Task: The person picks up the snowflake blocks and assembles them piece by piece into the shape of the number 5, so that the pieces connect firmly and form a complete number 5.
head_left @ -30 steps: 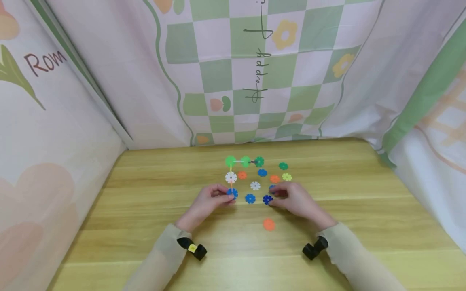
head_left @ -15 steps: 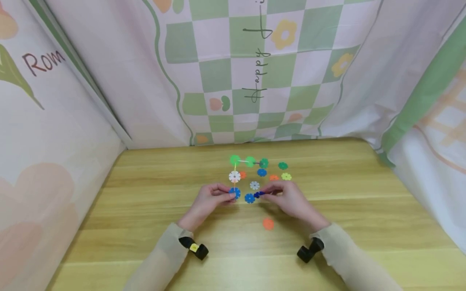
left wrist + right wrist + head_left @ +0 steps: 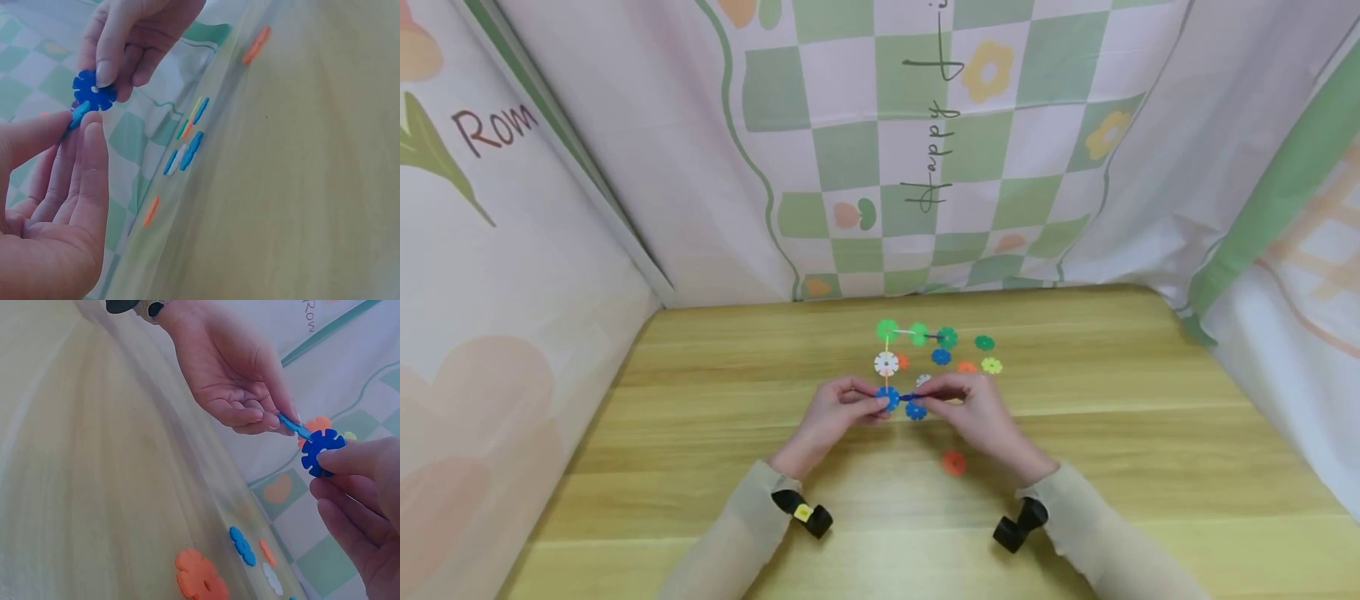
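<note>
My left hand point(image 3: 842, 406) pinches a blue notched flower disc point(image 3: 889, 399), the lower end of a joined chain. Above it the chain runs through an orange disc seen edge-on, a white disc point(image 3: 886, 363) and a yellow one to a light green disc point(image 3: 887, 330). From there it turns right, ending in a dark green disc point(image 3: 947, 337). Between thumb and fingers my right hand point(image 3: 966, 406) holds a dark blue disc point(image 3: 324, 450), edge-on in the head view. Its rim meets the blue disc's rim; whether the notches interlock, I cannot tell.
Loose discs lie on the wooden table point(image 3: 715, 367): a blue one point(image 3: 915, 411) under the right fingers, an orange one point(image 3: 954, 462) nearer the front, and several behind, including a yellow-green one point(image 3: 992, 365) and a green one point(image 3: 984, 342). A patterned curtain point(image 3: 842, 158) hangs at the back.
The right hand has picked the dark blue disc up from the table, turned it on edge and brought it left to the blue disc. The left hand and chain have shifted slightly right.
</note>
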A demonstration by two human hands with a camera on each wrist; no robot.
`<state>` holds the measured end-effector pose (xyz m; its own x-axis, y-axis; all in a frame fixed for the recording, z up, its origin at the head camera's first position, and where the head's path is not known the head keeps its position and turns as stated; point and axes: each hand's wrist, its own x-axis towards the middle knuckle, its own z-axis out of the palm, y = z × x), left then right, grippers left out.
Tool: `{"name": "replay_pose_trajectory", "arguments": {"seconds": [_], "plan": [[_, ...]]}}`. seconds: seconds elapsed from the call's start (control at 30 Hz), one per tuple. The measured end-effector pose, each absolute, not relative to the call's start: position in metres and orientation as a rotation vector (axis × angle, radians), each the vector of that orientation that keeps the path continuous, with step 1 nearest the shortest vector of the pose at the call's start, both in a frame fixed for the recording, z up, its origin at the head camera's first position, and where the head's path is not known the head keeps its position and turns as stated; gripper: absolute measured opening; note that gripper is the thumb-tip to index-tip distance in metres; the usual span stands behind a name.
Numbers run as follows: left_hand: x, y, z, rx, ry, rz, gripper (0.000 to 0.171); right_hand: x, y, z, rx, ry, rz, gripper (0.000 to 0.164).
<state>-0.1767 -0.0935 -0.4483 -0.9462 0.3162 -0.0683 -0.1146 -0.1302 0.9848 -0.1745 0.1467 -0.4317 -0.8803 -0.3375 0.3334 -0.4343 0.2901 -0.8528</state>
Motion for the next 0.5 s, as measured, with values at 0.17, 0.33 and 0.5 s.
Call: {"name": "replay_pose_trajectory", "arguments": {"seconds": [0.17, 0.33, 0.5], "plan": [[-0.1756, -0.0925, -0.4472, 0.26, 1.862, 2.13, 0.018, -0.1727, 0.1436, -0.4329, 0.736, -2.43, 1.679, 0.016], [-0.1737, -0.0919, -0.446, 0.277, 1.862, 2.116, 0.015, -0.1703, 0.142, -0.4321, 0.736, -2.423, 1.672, 0.016], [-0.1715, -0.0904, -0.4449, 0.283, 1.868, 2.098, 0.012, -0.1695, 0.1418, -0.4323, 0.784, -2.419, 1.632, 0.016]]}}
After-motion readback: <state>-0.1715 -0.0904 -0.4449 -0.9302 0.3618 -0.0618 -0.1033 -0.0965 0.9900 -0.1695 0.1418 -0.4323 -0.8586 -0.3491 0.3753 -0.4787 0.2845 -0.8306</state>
